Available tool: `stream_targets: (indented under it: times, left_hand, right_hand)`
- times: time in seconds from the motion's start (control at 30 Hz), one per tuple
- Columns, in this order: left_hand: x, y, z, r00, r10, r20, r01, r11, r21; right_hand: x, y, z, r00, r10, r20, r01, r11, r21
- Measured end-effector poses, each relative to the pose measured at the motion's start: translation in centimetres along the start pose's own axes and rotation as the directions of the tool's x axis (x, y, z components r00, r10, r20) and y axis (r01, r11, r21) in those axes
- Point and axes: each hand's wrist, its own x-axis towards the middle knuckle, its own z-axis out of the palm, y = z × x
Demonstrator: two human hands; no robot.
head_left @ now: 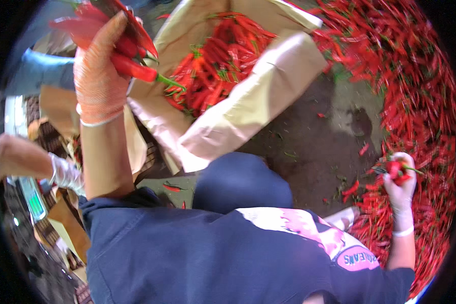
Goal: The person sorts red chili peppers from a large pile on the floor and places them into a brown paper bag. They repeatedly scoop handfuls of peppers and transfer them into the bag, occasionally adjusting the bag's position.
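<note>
On our left hand [101, 81] we see a glove [104, 104] flecked orange and white, with a white cuff [104, 123]; on our right hand [400, 192], a whitish glove [403, 218]. Our peppers [131, 68] are red with green stems [169, 82], the heap [420, 111] red streaked green, the paper bag [253, 104] pale tan. Our navy shirt [187, 248] carries a pink-and-white print [299, 223].

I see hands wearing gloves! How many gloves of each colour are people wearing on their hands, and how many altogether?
Orange glove: 1, on the left hand
Pale, whitish gloves: 2, one on the right hand and one on a co-worker's hand
Total: 3 gloves
</note>
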Motion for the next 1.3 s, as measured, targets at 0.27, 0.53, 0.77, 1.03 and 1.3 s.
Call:
stream_targets:
  times: [0.27, 0.53, 0.77, 1.03, 1.3]
  left_hand:
    - [-7.9, -6.2, -8.3, 0.888, -0.442, -0.129, 0.408, 0.884, -0.227]
    - [-0.8, -14.3, -2.9, 0.742, -0.516, 0.427, 0.663, 0.66, -0.354]
    - [3.0, -19.0, -4.4, 0.46, -0.526, 0.715, 0.844, 0.509, -0.169]
    - [3.2, -24.5, -2.9, 0.341, -0.837, 0.429, 0.825, 0.485, 0.291]
    - [2.4, -22.5, -1.9, 0.869, -0.085, 0.487, -0.348, 0.594, 0.726]
  right_hand:
    - [9.6, -18.0, 9.5, 0.973, -0.025, 0.23, -0.123, 0.786, 0.605]
    - [20.5, -20.3, 29.9, 0.851, -0.073, 0.52, -0.432, 0.464, 0.773]
    - [19.2, -19.3, 34.3, 0.816, 0.067, 0.574, -0.571, 0.244, 0.784]
    - [16.8, -15.9, 23.4, 0.938, -0.015, 0.348, -0.293, 0.502, 0.813]
    - [11.1, -13.3, 14.4, 0.928, 0.305, 0.214, -0.371, 0.708, 0.6]
